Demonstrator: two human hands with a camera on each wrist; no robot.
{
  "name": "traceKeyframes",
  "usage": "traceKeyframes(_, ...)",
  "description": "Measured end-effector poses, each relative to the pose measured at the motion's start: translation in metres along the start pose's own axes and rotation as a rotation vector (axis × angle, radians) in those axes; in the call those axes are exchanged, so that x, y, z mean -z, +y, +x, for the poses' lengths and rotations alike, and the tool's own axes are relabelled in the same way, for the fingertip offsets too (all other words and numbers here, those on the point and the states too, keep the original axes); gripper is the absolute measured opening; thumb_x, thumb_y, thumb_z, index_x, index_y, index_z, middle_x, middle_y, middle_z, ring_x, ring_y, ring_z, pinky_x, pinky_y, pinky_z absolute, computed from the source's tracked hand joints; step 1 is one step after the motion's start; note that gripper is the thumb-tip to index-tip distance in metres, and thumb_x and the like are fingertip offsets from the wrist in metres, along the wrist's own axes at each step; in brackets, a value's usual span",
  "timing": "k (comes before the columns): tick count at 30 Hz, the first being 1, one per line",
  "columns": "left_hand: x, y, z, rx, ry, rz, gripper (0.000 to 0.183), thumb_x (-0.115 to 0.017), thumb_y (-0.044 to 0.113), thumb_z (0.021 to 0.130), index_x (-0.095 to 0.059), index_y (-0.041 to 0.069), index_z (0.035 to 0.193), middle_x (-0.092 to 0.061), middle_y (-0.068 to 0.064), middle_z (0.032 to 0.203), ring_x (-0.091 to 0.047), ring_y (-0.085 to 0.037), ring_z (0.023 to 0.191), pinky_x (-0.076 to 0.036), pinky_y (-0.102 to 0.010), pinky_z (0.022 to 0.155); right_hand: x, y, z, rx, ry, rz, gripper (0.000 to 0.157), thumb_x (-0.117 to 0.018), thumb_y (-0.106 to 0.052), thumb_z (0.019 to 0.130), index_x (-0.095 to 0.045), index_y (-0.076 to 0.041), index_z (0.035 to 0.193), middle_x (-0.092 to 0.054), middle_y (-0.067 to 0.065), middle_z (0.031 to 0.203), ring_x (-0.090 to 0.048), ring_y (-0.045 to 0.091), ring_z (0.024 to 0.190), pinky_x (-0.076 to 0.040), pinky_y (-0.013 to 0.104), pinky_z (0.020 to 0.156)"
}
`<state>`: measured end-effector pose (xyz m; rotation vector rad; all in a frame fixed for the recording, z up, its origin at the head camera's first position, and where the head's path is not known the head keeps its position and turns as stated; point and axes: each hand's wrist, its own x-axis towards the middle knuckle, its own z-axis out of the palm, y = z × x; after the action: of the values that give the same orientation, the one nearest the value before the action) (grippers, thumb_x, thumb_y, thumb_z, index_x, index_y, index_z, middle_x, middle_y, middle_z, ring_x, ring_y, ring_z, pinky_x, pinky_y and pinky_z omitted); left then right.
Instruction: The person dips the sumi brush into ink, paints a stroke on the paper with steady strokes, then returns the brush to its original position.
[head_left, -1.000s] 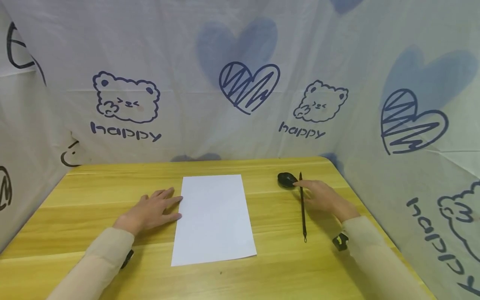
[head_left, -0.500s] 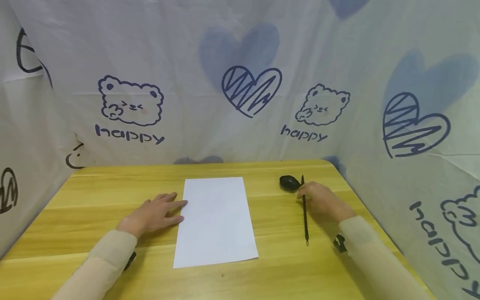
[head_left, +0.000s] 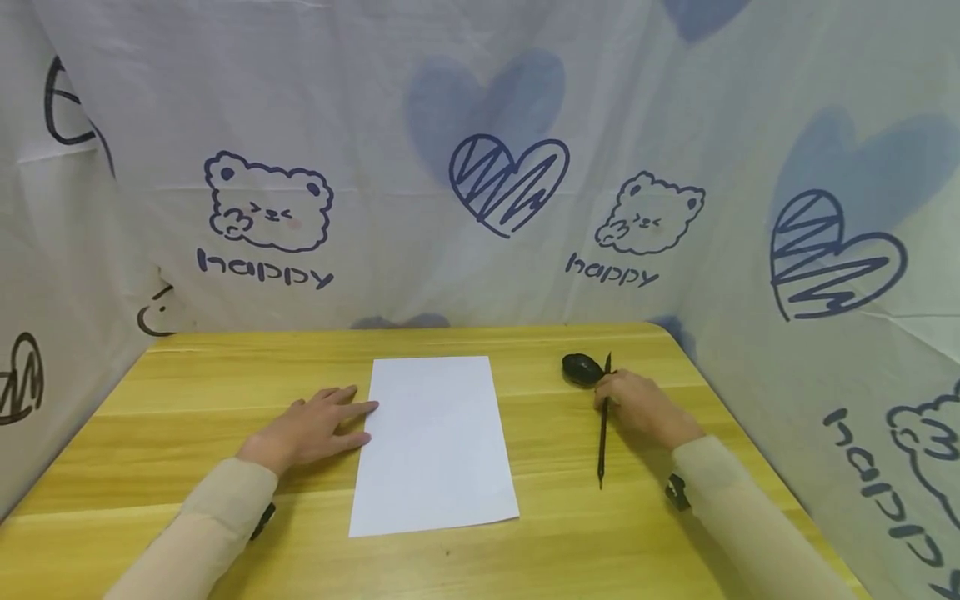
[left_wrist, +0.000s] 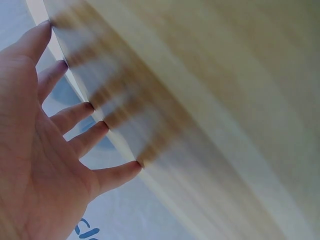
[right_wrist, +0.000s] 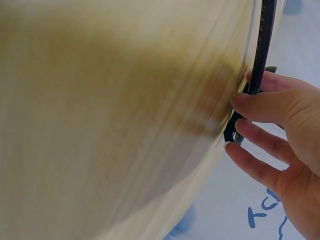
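Note:
In the head view my left hand [head_left: 307,429] lies with fingers spread, index fingertip and thumb at the left edge of a white sheet of paper [head_left: 442,450]. The left wrist view shows its fingertips [left_wrist: 132,166] down on the tabletop. My right hand [head_left: 641,404] pinches a dark calligraphy brush [head_left: 602,442] between thumb and fingers, near its upper end. The brush's pointed tip faces the far edge of the table. Close to these fingers sits a shiny black oval object [head_left: 582,369]. From the right wrist, the brush handle [right_wrist: 262,45] rises past the thumb.
The wooden table [head_left: 427,571] has a rounded far right corner. White cloth [head_left: 390,167] printed with hearts and bears hangs behind it and on both sides. A small dark speck [head_left: 447,552] marks the wood below the paper.
The right hand has gone from reaching across the brush toward the oval object to pinching the brush, whose lower end has swung slightly left. The left hand's index finger now overlaps the paper's edge.

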<state>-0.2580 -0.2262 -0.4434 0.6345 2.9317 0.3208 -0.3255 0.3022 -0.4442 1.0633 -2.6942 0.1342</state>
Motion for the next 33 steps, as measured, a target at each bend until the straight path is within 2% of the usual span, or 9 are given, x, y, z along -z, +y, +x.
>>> traceKeyframes(7,-0.002,-0.002,0.002,0.012,-0.010,-0.003,0.072,-0.054,0.065,0.099,-0.048,0.022,0.156,-0.035,-0.023,0.165,-0.033,-0.052,0.150,-0.028,-0.082,0.111,-0.001,0.000,0.000,-0.005,0.001,-0.007,0.026,-0.070,0.010,0.083,-0.079,-0.015,0.083,-0.079,0.005,0.099,-0.073,0.028,0.091,-0.062,0.044,0.081)
traceKeyframes(14,-0.002,-0.004,0.002,0.017,-0.011,-0.007,0.073,-0.055,0.065,0.098,-0.047,0.020,0.156,-0.034,-0.024,0.166,-0.032,-0.052,0.151,-0.028,-0.082,0.111,-0.002,0.000,-0.001,0.007,0.026,-0.006,0.023,-0.072,0.008,0.085,-0.079,-0.013,0.085,-0.079,0.006,0.099,-0.072,0.029,0.091,-0.062,0.044,0.083)
traceKeyframes(20,-0.002,-0.003,0.002,0.015,-0.008,-0.007,0.074,-0.055,0.065,0.098,-0.047,0.020,0.156,-0.035,-0.024,0.165,-0.033,-0.051,0.150,-0.028,-0.082,0.111,0.002,0.003,-0.001,-0.021,0.026,0.022,0.020,-0.077,0.006,0.081,-0.079,-0.013,0.086,-0.078,0.004,0.097,-0.070,0.028,0.090,-0.061,0.046,0.084)
traceKeyframes(25,-0.002,-0.003,0.002,0.015,-0.007,-0.004,0.073,-0.056,0.064,0.098,-0.047,0.020,0.156,-0.035,-0.023,0.165,-0.033,-0.051,0.150,-0.028,-0.082,0.111,0.016,0.004,0.002,-0.067,0.021,0.081,0.024,-0.074,0.010,0.078,-0.079,-0.009,0.091,-0.077,0.008,0.102,-0.070,0.034,0.099,-0.059,0.052,0.092)
traceKeyframes(28,-0.001,-0.002,0.002,0.016,-0.006,-0.007,0.073,-0.056,0.063,0.098,-0.048,0.019,0.156,-0.035,-0.024,0.165,-0.033,-0.051,0.150,-0.028,-0.082,0.111,0.026,0.005,0.006,-0.050,0.049,0.116,0.023,-0.073,0.013,0.080,-0.078,-0.005,0.094,-0.077,0.011,0.103,-0.071,0.036,0.100,-0.058,0.053,0.093)
traceKeyframes(33,-0.001,-0.002,0.001,0.016,-0.009,-0.013,0.073,-0.056,0.064,0.098,-0.048,0.020,0.156,-0.035,-0.024,0.165,-0.033,-0.051,0.150,-0.028,-0.082,0.111,0.038,0.004,0.013,0.006,0.164,0.173,0.021,-0.079,0.012,0.081,-0.076,-0.003,0.096,-0.078,0.011,0.099,-0.073,0.033,0.094,-0.060,0.050,0.087)
